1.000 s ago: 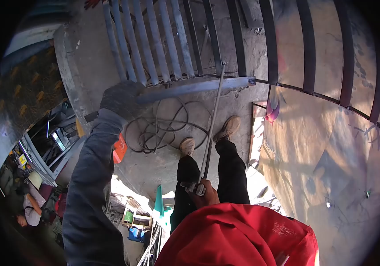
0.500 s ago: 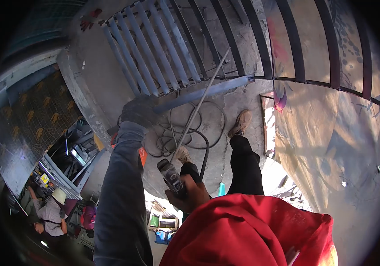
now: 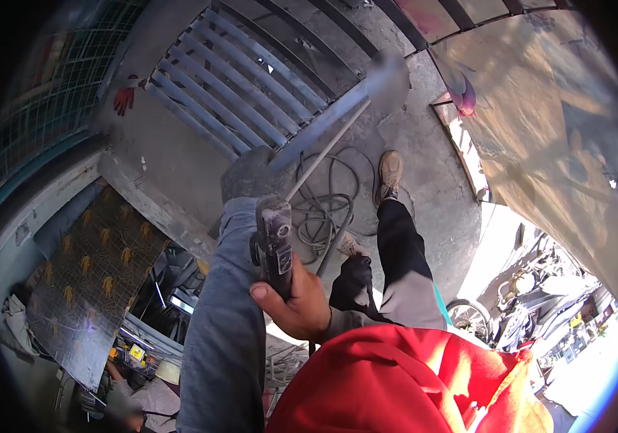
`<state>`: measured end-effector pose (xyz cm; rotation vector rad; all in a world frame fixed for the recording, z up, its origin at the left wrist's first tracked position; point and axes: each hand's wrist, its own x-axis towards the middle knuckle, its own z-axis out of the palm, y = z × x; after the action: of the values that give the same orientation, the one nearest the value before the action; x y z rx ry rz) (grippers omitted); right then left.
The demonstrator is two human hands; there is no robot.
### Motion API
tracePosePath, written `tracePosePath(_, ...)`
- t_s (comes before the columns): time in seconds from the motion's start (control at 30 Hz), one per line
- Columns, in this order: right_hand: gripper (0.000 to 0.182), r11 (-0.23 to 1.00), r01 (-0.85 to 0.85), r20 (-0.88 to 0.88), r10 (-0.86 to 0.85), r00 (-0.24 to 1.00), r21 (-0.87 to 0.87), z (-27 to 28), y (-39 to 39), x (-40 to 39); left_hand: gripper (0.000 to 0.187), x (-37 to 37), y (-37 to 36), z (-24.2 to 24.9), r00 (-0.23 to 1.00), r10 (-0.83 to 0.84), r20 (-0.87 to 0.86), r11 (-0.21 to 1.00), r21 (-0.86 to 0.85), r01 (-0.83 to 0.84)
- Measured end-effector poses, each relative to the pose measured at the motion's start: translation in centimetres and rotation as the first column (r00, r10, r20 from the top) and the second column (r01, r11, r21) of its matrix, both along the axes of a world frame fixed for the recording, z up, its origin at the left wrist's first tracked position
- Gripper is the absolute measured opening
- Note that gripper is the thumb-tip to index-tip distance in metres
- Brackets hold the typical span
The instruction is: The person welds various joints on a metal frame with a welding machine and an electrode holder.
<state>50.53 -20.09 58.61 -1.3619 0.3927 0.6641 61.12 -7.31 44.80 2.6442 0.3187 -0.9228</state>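
Note:
My left hand, in a dark grey glove, is closed around the near corner of a metal frame with parallel slats. Its fingertips are hidden. My bare right hand grips a worn black handheld tool, thumb on its near side. From the tool's top a long thin rod runs up and right, its far end close to the frame's long edge bar. A blurred round patch covers the bar's right end.
Coiled cable lies on the concrete floor beside my shoes. A red glove rests at upper left. A patterned panel stands left, with a person in a light hat below. A painted sheet spans the right.
The view has turned and shifted. My right hand and the tool now appear farther up and nearer my left sleeve, the tool more upright. My left hand remains at the frame's corner.

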Motion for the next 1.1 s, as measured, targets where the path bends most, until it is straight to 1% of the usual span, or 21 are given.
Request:
tracePosePath(0.07, 0.050, 0.995, -0.103, -0.072, 0.103, 0.992, -0.001, 0.6, 0.1, 1.0, 0.043, 0.7, -0.3, 0.1, 1.000, -0.005, 0.015, 1.000, -0.010, 0.005)
tracePosePath(0.2, 0.049, 0.994, -0.105, -0.038, 0.104, 0.994, -0.028, 0.5, 0.5, 2.3, 0.043, 1.0, -0.7, 0.0, 1.000, 0.000, 0.011, 1.000, -0.017, 0.000)
tracePosePath(0.27, 0.049, 0.996, -0.089, -0.132, 0.086, 0.988, -0.018, 0.5, 0.4, 3.4, 0.043, 1.2, -1.2, -0.2, 1.000, -0.008, -0.002, 1.000, -0.025, 0.008)
tracePosePath(0.37, 0.051, 0.998, -0.066, -0.163, 0.064, 0.985, -0.003, -0.1, 0.5, 3.9, 0.043, 1.3, -1.4, -0.3, 1.000, -0.005, -0.014, 1.000, -0.022, 0.005)
tracePosePath(0.47, 0.048, 0.997, -0.062, -0.132, 0.057, 0.990, -0.034, -0.3, 1.0, 4.4, 0.043, 0.7, -1.8, -0.7, 1.000, 0.001, -0.032, 1.000, -0.025, -0.002)
tracePosePath(0.6, 0.048, 0.998, -0.056, -0.181, 0.054, 0.982, -0.007, -1.0, 1.1, 5.6, 0.042, 0.5, -2.0, -1.0, 0.999, 0.002, -0.038, 1.000, -0.029, -0.003)
tracePosePath(0.67, 0.041, 0.999, 0.013, -0.170, -0.006, 0.985, 0.035, -1.5, 1.2, 5.7, 0.042, 0.5, -1.9, -1.1, 0.999, 0.001, -0.038, 1.000, -0.026, -0.002)
tracePosePath(0.8, 0.041, 0.999, 0.034, -0.140, -0.031, 0.990, 0.021, -1.9, 1.6, 5.8, 0.042, 1.1, -1.6, -1.0, 1.000, 0.000, -0.028, 1.000, -0.025, -0.001)
tracePosePath(0.87, 0.040, 0.999, 0.040, -0.196, -0.034, 0.980, 0.024, -1.9, 1.6, 6.1, 0.042, 1.7, -1.5, -0.9, 1.000, 0.004, -0.016, 1.000, -0.026, -0.004)
tracePosePath(1.0, 0.040, 0.998, 0.052, -0.165, -0.054, 0.985, -0.017, -2.0, 1.8, 6.1, 0.042, 2.2, -1.5, -0.7, 1.000, 0.006, -0.007, 1.000, -0.029, -0.007)
tracePosePath(1.1, 0.041, 0.999, 0.043, -0.202, -0.045, 0.978, -0.015, -1.9, 1.8, 6.3, 0.042, 2.2, -1.4, -0.8, 1.000, 0.005, -0.008, 1.000, -0.028, -0.005)
